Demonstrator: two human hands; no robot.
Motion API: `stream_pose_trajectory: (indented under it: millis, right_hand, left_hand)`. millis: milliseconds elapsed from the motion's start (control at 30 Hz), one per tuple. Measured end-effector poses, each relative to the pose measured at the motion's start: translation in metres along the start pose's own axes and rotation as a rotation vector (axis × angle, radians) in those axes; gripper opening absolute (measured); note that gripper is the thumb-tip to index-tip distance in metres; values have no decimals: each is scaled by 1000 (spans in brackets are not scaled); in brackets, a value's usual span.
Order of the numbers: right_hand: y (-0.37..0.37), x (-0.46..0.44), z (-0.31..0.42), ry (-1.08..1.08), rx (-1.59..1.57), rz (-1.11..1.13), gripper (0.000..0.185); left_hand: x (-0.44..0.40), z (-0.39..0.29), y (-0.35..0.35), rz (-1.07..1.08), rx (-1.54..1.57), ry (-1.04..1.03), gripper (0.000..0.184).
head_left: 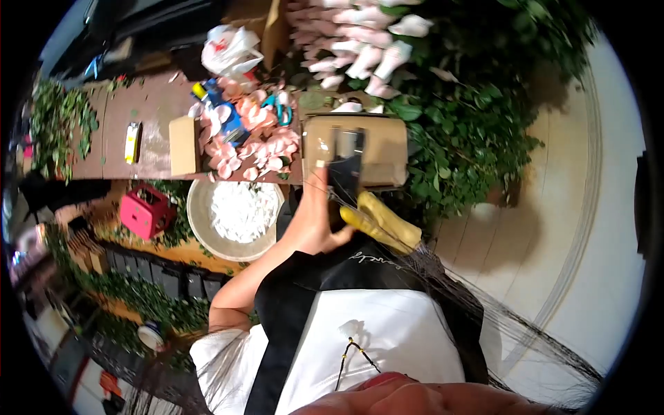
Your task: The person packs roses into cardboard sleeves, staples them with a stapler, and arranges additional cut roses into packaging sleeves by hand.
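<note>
Dark object [348,166]; hands [312,220]: grip blurred, cannot tell; pink petals [277,144] on brown table [149,104]; pale floor [553,180]

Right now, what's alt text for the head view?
A bare left hand and a yellow-gloved right hand are close together near a blurred, elongated black object at a brown cardboard box. Left of the box, pale pink petals litter a brown table; lower down is a round cream basin of small white pieces. Leafy green stems are at right.
</note>
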State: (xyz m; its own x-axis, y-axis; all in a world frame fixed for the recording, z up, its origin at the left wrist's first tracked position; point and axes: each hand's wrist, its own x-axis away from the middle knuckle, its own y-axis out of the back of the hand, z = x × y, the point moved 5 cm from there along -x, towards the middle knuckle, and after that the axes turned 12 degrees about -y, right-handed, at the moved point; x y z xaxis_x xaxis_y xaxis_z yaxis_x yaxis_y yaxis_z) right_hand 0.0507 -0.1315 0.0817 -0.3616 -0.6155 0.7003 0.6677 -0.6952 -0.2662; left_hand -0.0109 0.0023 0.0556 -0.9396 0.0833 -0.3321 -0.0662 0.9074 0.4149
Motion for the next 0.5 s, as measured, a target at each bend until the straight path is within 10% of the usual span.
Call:
stream_pose_trajectory:
  millis: [100, 267, 500]
  right_hand:
    - [51, 4, -46, -13, -84, -130, 24]
    - [129, 60, -49, 41, 731, -1017, 45]
    - [155, 64, -69, -52, 1063, -856, 39]
  left_hand:
    - [-25, 2, -18, 224, 55, -135, 87]
    - [-84, 32, -30, 222, -462, -247, 67]
    - [-59, 62, -59, 293, -585, -213, 25]
